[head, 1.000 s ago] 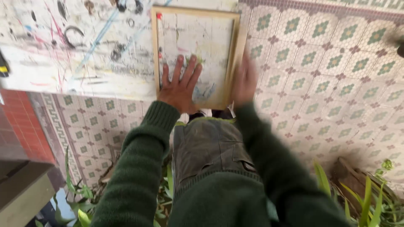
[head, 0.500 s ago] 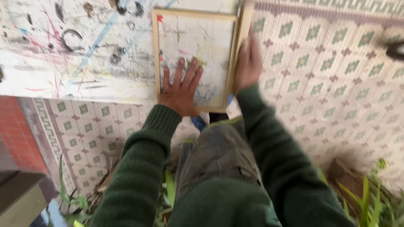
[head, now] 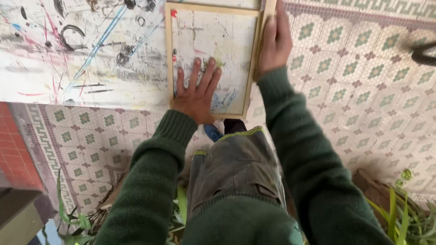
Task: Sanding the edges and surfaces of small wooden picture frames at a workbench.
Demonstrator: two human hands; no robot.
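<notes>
A wooden-framed panel (head: 169,54) with a whitish, paint-smeared face lies on the floor in front of me. My left hand (head: 196,93) rests flat on its lower part, fingers spread. My right hand (head: 274,41) presses against the frame's right side, where a loose wooden strip (head: 269,9) stands along the edge under my fingers. Both arms wear dark green sleeves.
A large paint-splattered white sheet (head: 77,50) covers the floor to the left of the panel. Patterned green and cream tiles (head: 363,90) spread to the right. Green plants (head: 404,218) rise at the bottom right and bottom left. A red tiled area (head: 13,149) lies at the left.
My left hand has slid lower on the panel. My right hand has moved up along the frame's right edge onto the wooden strip.
</notes>
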